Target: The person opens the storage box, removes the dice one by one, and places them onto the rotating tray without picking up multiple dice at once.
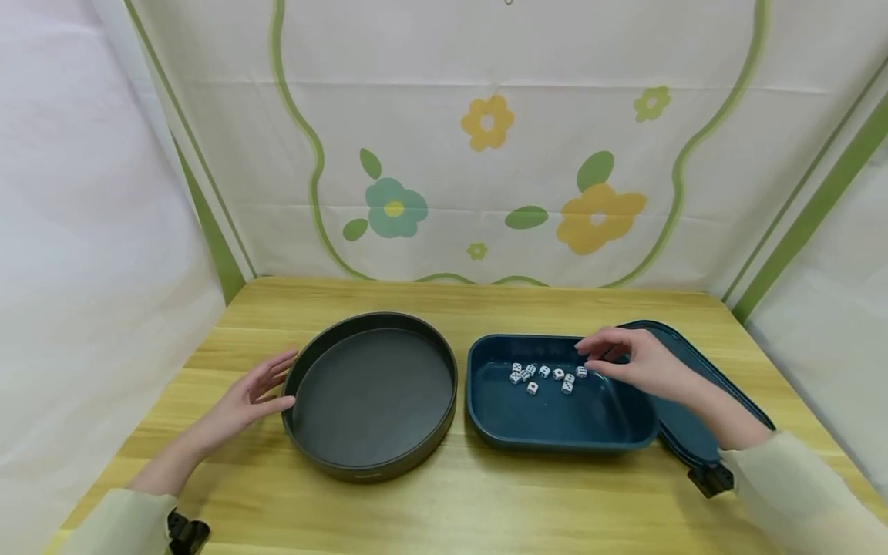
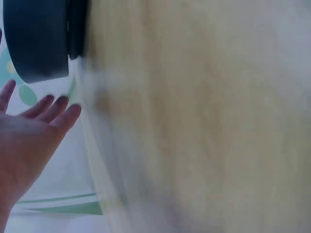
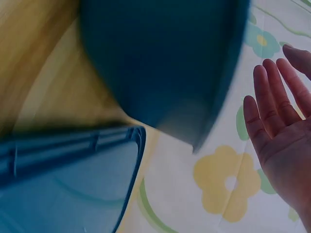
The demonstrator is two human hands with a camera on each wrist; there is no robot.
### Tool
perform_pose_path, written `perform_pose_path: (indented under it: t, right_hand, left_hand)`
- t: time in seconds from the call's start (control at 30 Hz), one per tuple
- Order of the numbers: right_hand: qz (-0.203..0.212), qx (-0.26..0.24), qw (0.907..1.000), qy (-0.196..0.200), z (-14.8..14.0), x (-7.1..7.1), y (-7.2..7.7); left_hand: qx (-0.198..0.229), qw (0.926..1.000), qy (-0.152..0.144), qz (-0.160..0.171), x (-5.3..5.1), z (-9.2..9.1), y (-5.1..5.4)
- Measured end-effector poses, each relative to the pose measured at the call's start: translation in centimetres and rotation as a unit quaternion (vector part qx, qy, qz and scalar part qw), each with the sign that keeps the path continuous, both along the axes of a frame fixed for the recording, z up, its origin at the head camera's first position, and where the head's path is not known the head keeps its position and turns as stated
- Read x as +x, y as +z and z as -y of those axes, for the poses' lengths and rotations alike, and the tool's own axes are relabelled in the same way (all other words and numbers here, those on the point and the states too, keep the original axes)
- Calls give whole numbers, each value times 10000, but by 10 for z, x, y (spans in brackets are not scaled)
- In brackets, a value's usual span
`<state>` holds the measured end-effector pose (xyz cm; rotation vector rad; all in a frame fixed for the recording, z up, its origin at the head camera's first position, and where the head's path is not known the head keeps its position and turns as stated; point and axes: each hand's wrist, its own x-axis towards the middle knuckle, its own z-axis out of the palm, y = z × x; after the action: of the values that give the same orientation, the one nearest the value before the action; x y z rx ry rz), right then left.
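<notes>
Left hand (image 1: 251, 391)'s by the pan (image 1: 375, 397), fingers wide; right hand (image 1: 637, 358)'s fingers hang loosely apart over dice (image 1: 532, 388), tray (image 1: 555, 422) walls probably corralling them.

The left hand (image 1: 243, 398) is spread; the right hand (image 1: 640, 359), palm down, seems loosely bent.

Dk grey pan (image 1: 375, 397), dk blue tub (image 1: 555, 422) & lid (image 1: 683, 351), blk-dotted wht dice (image 1: 544, 371), floral wht cloth (image 1: 486, 181)
</notes>
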<state>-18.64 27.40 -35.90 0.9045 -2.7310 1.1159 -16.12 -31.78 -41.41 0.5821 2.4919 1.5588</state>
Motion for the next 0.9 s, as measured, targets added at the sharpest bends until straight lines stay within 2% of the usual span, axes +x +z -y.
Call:
perform_pose_path:
  t: [0.17, 0.27, 0.4, 0.7, 0.9]
  right_hand:
    - [222, -72, 9997, 81, 7, -3, -11]
    - [297, -69, 9995, 109, 7, -4, -18]
    - [383, -53, 9991, 154, 5, -6, -24]
    - [828, 171, 9958, 358, 7, -12, -36]
    - [908, 512, 9938, 379, 8, -11, -37]
  left_hand:
    - [-112, 9986, -243, 448, 0, 4, -1]
    - [-288, 9974, -287, 587, -2, 3, 0]
    - [-248, 9958, -406, 782, -5, 4, -1]
    - [-244, 9934, -497, 1004, -9, 6, -1]
    - [-179, 9925, -463, 1113, -8, 7, -3]
